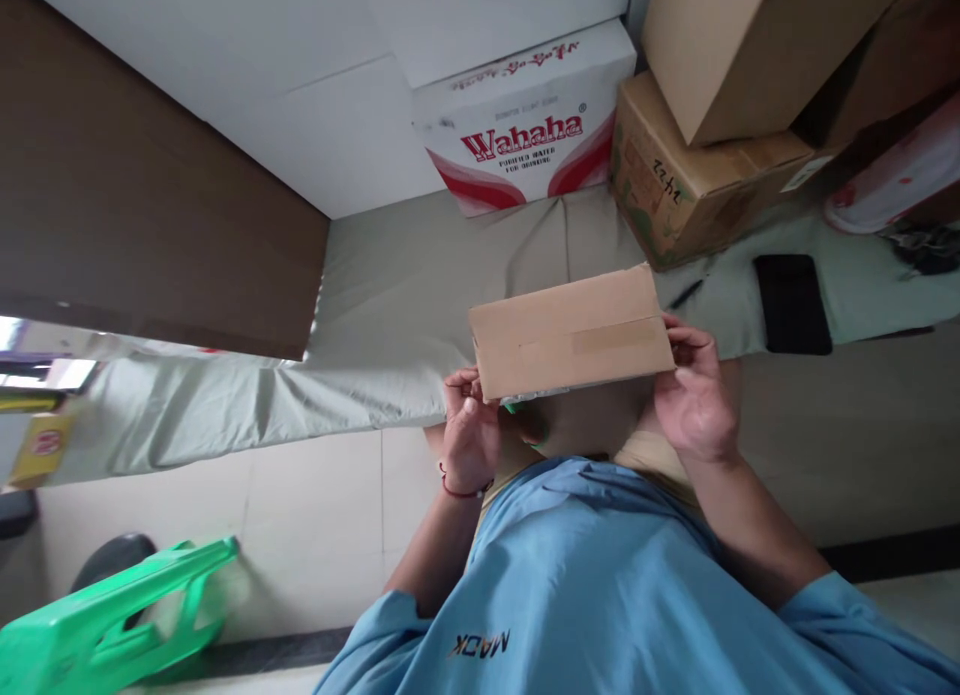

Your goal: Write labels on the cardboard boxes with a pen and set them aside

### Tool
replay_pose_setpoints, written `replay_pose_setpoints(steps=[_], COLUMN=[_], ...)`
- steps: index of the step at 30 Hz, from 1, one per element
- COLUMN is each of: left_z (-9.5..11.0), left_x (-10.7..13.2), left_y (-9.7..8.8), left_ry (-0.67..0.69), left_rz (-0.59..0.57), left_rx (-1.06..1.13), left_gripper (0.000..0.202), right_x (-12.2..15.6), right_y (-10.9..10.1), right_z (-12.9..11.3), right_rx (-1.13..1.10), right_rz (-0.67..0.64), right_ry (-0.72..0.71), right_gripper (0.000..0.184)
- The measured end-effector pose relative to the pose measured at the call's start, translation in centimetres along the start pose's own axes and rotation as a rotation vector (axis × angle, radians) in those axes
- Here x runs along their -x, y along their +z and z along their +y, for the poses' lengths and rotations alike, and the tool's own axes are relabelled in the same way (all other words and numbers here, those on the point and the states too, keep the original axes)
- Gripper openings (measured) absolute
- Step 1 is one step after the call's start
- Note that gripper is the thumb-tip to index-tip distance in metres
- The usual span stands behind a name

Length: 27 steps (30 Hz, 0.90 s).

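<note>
A small brown cardboard box [574,335] is held up in front of my lap, tilted slightly, its right end higher than its left. My left hand [471,430] grips its lower left corner, fingers curled behind it. At the other end, my right hand [696,395] has its fingers closed round the right edge. A strip of tape runs over part of the box's near face. Something shiny and clear shows just under its lower edge, too little of it to name.
A cloth-covered table [390,275] carries a white Wahaha carton [525,125], a brown carton [675,175], a black phone-like slab [793,303] and a black pen [686,293]. A large dark brown box [165,195] stands left. On the floor is a green plastic stool [97,625].
</note>
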<state>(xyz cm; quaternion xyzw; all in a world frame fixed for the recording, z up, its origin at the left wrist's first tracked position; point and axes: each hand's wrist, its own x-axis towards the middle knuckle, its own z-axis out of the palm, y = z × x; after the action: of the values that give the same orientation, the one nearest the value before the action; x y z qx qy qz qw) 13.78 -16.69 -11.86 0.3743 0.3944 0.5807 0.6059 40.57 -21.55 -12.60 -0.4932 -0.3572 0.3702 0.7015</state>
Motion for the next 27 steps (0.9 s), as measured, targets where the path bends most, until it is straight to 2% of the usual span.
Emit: replay_pose_setpoints(steps=[3, 6, 12, 14, 17, 21, 23, 25, 27], left_z=[0.0, 0.0, -0.1, 0.1, 0.3, 0.5, 0.6, 0.7, 0.9], left_x=[-0.3, -0.6, 0.0, 0.4, 0.6, 0.3, 0.1, -0.2, -0.4], left_y=[0.0, -0.7, -1.0, -0.7, -0.3, 0.0, -0.1, -0.2, -0.2], left_ry=[0.026, 0.003, 0.105, 0.083, -0.002, -0.009, -0.007, -0.037, -0.068], left_rz=[0.007, -0.068, -0.098, -0.105, -0.084, 0.079, 0.112, 0.077, 0.024], left_rx=[-0.145, -0.224, -0.091, -0.060, 0.032, 0.134, 0.047, -0.078, -0.185], left_gripper=[0.057, 0.068, 0.055, 0.050, 0.043, 0.039, 0.046, 0.052, 0.054], right_x=[0.2, 0.6, 1.2, 1.1, 1.0, 1.2, 1.5, 1.7, 1.8], right_y=[-0.8, -1.7, -2.2, -1.7, -0.8, 0.0, 0.0, -0.1, -0.4], right_z=[0.3, 0.2, 0.0, -0.2, -0.6, -0.6, -0.1, 0.4, 0.7], right_rx=[0.002, 0.045, 0.092, 0.047, -0.095, -0.210, -0.197, -0.170, -0.126], right_rz=[-0.002, -0.074, -0.140, -0.150, -0.109, 0.021, 0.076, 0.100, 0.077], right_ry=[0.091, 0.131, 0.005, 0.003, 0.034, 0.131, 0.171, 0.198, 0.216], right_gripper=[0.055, 0.058, 0.061, 0.063, 0.050, 0.017, 0.031, 0.053, 0.064])
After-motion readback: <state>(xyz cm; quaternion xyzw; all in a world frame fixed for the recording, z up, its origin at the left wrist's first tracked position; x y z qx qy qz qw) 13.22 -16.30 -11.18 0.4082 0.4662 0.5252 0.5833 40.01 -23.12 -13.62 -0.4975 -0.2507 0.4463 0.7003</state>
